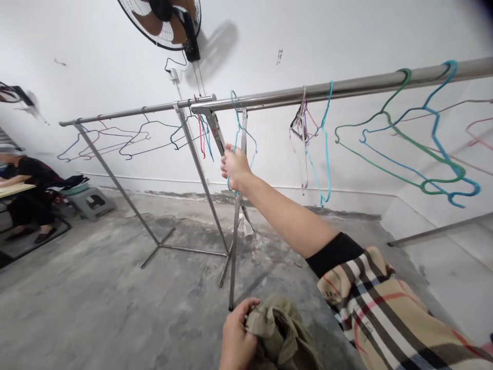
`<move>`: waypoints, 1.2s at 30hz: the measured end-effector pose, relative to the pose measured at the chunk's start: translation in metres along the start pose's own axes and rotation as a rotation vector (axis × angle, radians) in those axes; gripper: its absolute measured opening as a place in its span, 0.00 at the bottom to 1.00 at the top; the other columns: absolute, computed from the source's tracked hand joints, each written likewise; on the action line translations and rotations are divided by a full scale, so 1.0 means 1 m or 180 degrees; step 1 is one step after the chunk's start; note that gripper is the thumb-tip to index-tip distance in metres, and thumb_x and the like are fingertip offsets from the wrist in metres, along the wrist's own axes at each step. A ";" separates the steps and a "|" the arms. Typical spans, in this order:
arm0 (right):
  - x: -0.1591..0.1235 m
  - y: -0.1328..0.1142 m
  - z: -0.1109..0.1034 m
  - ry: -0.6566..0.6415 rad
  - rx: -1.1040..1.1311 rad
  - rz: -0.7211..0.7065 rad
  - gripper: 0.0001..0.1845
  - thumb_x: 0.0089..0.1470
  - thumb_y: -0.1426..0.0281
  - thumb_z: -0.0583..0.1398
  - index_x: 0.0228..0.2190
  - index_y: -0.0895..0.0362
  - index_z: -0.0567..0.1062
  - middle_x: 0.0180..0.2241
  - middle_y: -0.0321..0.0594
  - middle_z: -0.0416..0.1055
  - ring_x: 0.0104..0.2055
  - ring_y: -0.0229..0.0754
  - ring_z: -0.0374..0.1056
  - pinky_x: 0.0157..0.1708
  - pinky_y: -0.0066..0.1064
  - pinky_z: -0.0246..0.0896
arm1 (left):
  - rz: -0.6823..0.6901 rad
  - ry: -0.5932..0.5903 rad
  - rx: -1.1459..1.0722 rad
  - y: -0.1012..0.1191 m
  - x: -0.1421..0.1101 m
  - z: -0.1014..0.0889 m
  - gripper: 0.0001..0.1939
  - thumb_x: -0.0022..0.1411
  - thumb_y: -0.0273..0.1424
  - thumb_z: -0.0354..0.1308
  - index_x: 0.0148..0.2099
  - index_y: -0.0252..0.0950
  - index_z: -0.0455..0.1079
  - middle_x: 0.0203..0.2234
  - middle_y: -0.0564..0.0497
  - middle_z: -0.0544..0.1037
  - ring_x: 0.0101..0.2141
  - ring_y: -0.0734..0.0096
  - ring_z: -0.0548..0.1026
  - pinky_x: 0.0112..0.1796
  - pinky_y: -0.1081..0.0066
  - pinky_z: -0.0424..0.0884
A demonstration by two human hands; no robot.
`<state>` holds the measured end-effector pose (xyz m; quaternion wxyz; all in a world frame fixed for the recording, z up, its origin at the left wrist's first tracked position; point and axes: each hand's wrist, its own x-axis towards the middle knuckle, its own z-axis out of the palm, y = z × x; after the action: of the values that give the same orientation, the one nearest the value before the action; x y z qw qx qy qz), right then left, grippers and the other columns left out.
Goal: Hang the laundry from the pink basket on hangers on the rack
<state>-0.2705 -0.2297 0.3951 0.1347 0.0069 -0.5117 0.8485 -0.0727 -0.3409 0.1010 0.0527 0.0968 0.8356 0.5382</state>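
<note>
Blue hanger (238,119) was hung near the left end of the metal rail (277,97), its long side slanting steeply downward within the curled fingers of the right hand (238,167), while olive cloth (284,336) was gripped below by the left hand (238,336).

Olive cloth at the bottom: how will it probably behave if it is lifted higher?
The olive cloth is probably floppy, since it bunches in loose folds beside the left hand. It seems unlikely to roll, because its shape is soft and irregular.
</note>
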 end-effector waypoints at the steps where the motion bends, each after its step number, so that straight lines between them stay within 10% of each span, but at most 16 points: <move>1: -0.007 -0.002 -0.002 -0.0068 -0.0097 -0.0159 0.15 0.63 0.73 0.47 0.50 0.51 0.62 0.19 0.23 0.49 0.14 0.27 0.43 0.15 0.18 0.39 | -0.0048 -0.0014 0.0015 -0.003 0.001 0.001 0.17 0.49 0.28 0.53 0.42 0.36 0.74 0.27 0.51 0.78 0.28 0.68 0.74 0.31 0.74 0.67; 5: -0.058 0.003 -0.033 -0.0689 -0.0601 -0.0468 0.14 0.65 0.71 0.48 0.50 0.52 0.64 0.18 0.24 0.50 0.15 0.27 0.44 0.15 0.20 0.40 | -0.0079 -0.0090 -0.0001 -0.010 0.007 0.006 0.12 0.50 0.28 0.53 0.40 0.37 0.68 0.28 0.55 0.74 0.25 0.74 0.69 0.29 0.75 0.63; 9: -0.130 0.041 -0.113 -0.1216 -0.1077 -0.0423 0.16 0.64 0.65 0.51 0.52 0.53 0.66 0.18 0.25 0.49 0.17 0.29 0.46 0.18 0.21 0.46 | -0.0050 -0.0041 -0.0161 -0.009 0.019 0.012 0.11 0.48 0.26 0.53 0.37 0.37 0.65 0.28 0.56 0.72 0.25 0.75 0.67 0.30 0.76 0.62; 17: -0.289 0.106 -0.303 -0.0459 -0.2475 0.0063 0.17 0.52 0.55 0.62 0.36 0.56 0.75 0.17 0.29 0.56 0.19 0.31 0.51 0.21 0.26 0.50 | -0.0318 0.0024 -0.1043 0.012 0.036 0.026 0.11 0.43 0.28 0.55 0.34 0.36 0.65 0.23 0.57 0.68 0.25 0.76 0.66 0.29 0.77 0.63; 27: -0.366 0.096 -0.339 -0.1329 -0.2668 0.0225 0.19 0.60 0.57 0.55 0.38 0.58 0.79 0.20 0.35 0.71 0.21 0.33 0.62 0.25 0.25 0.57 | -0.0330 -0.0384 -0.1112 0.049 0.023 0.082 0.12 0.43 0.29 0.54 0.35 0.37 0.65 0.26 0.57 0.69 0.25 0.78 0.66 0.27 0.78 0.64; 36: -0.414 0.069 -0.392 -0.0289 -0.3292 0.0266 0.29 0.64 0.53 0.46 0.33 0.55 0.82 0.31 0.42 0.80 0.32 0.41 0.74 0.35 0.28 0.66 | 0.0171 -0.0155 -0.0305 0.058 0.020 0.096 0.11 0.44 0.26 0.56 0.34 0.37 0.66 0.24 0.58 0.68 0.24 0.78 0.64 0.27 0.78 0.59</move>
<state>0.1617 -0.0109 0.0864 0.0643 -0.0442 -0.8692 0.4883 -0.0682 -0.2277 0.1143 0.0631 0.1296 0.8044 0.5763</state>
